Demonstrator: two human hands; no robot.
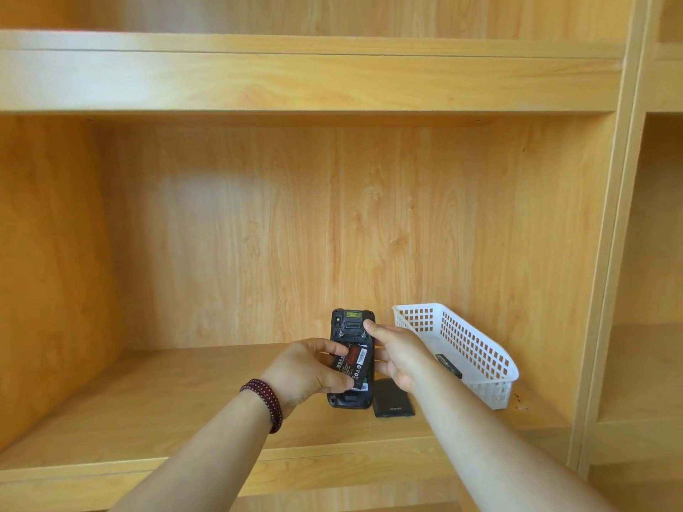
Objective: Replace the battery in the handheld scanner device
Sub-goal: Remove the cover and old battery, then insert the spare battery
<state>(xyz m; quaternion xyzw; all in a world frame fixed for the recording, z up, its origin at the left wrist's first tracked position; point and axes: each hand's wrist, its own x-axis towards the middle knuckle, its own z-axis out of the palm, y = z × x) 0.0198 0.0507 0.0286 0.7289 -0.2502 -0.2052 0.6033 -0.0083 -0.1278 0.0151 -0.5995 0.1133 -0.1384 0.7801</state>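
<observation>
Hands are meeting over the shelf [166, 397]: the right hand [397, 354] is gripping the scanner [351, 325] back-up, the left hand [308, 371] pinching a battery [353, 364] at its open bay. Beside them a black cover [392, 402] is lying flat, and a white basket [476, 349] is holding a dark item [449, 365], partly hidden by the right forearm and hard to identify.

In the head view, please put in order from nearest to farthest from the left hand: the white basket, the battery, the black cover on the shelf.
1. Battery: held in the left hand fingers, over the scanner's open back.
2. Black cover: lying on the shelf, just right of the scanner's lower end.
3. White basket: farther right, beyond the right hand.
</observation>
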